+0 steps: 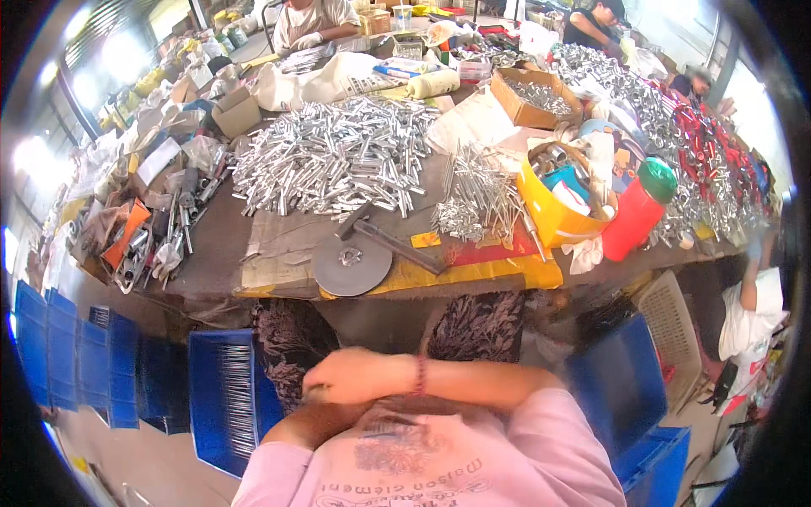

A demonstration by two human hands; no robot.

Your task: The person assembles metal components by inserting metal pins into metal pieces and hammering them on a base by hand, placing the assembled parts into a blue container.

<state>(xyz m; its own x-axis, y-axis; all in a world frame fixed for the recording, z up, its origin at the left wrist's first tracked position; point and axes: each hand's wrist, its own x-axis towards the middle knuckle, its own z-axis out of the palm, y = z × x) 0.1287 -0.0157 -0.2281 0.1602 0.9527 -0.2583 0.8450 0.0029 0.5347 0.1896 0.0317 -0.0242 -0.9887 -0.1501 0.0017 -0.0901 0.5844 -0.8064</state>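
My right hand is drawn across my lap in front of my shirt, with a beaded bracelet at the wrist. It lies over my left forearm; its fingers are blurred and partly turned out of sight. My left hand is hidden beneath the right forearm. On the bench ahead, a hammer rests across a round grey disc. Behind them spreads a big heap of short silver metal tubes. To its right lies a bunch of long thin metal pins. Both hands are away from these things.
A blue bin with metal rods stands at my left, another blue bin at my right. A yellow container and a red bottle stand on the bench's right. Co-workers sit at the far side.
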